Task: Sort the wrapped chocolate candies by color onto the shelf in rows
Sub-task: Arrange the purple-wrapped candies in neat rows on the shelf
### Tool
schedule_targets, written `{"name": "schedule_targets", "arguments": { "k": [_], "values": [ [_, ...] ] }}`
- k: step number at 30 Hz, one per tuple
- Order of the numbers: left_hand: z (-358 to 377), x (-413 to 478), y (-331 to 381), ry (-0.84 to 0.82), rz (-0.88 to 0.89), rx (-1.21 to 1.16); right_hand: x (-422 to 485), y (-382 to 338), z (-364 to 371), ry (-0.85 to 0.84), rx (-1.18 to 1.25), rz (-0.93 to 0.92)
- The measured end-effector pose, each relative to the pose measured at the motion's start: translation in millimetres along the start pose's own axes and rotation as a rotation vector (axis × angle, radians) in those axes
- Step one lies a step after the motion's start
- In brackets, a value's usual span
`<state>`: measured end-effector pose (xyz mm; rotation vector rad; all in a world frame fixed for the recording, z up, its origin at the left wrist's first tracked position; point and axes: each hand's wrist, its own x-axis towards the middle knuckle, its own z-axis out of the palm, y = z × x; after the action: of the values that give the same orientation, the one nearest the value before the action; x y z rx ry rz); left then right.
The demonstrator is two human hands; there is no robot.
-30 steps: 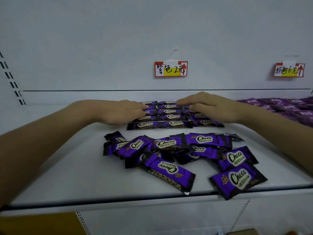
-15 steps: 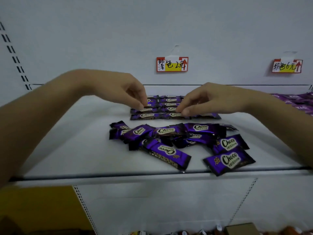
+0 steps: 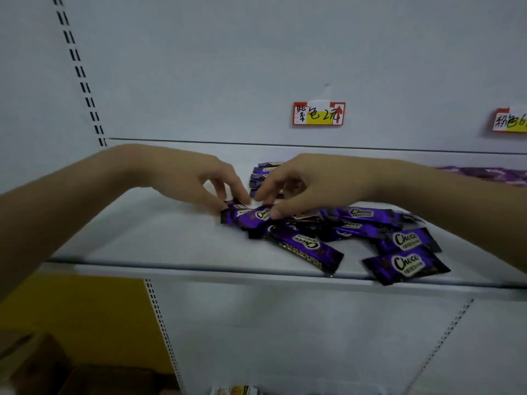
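Left grip [image 3: 185, 178] pinches a purple candy [image 3: 234, 207] by its end; right grip [image 3: 313, 183] pinches the neighbouring candy [image 3: 261, 215]; the wrappers are probably light and slippery; crimped ends are the best hold.

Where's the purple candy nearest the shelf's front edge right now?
Head view, right of centre: the front candy lies at the front lip of the shelf, just before a second Choco candy.

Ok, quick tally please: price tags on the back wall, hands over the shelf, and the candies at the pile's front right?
Price tags: 2
Hands: 2, left hand and right hand
Front-right candies: 2
Total: 6
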<state>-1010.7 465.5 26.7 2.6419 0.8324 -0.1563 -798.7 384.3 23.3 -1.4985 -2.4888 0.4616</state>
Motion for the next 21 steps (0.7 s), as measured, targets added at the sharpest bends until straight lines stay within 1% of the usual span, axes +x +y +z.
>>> {"name": "schedule_targets", "arguments": {
  "k": [3,5,9,11,12,13,15,17,19,21],
  "values": [
    [1.6,-0.3,-1.3,0.034,-0.032,-0.031,-0.6,-0.5,-3.0,-0.006,-0.011,0.026],
    [0.7,-2.5,-4.0,0.035,-0.059,-0.074,-3.7,2.0,-5.5,0.011,0.037,0.043],
    [1.5,-6.2,-8.6,0.037,-0.13,-0.149,-16.3,12.0,-11.6,0.068,0.152,0.094],
    [3.8,-6.6,-8.3,0.054,-0.139,-0.185,-21.4,19.4,-11.6,0.136,0.176,0.124],
    [5.0,-6.5,-8.1,0.061,-0.13,-0.2,-23.2,22.6,-9.3,0.2,0.159,0.118],
    [6.5,-6.7,-7.3,0.06,-0.121,-0.209,-24.7,25.0,-6.0,0.269,0.076,0.083],
    [9.3,-7.7,-6.2,0.051,-0.117,-0.223,-27.1,26.1,1.8,0.329,-0.173,-0.01],
    [9.9,-8.7,-4.8,0.035,-0.14,-0.236,-29.0,24.7,6.2,0.288,-0.247,-0.049],
    [7.7,-8.0,-1.4,0.007,-0.175,-0.246,-29.0,23.7,6.7,0.234,-0.24,-0.021],
    [4.0,-6.2,3.3,-0.035,-0.212,-0.247,-26.7,24.2,6.3,0.233,-0.2,0.019]
  ]
}}
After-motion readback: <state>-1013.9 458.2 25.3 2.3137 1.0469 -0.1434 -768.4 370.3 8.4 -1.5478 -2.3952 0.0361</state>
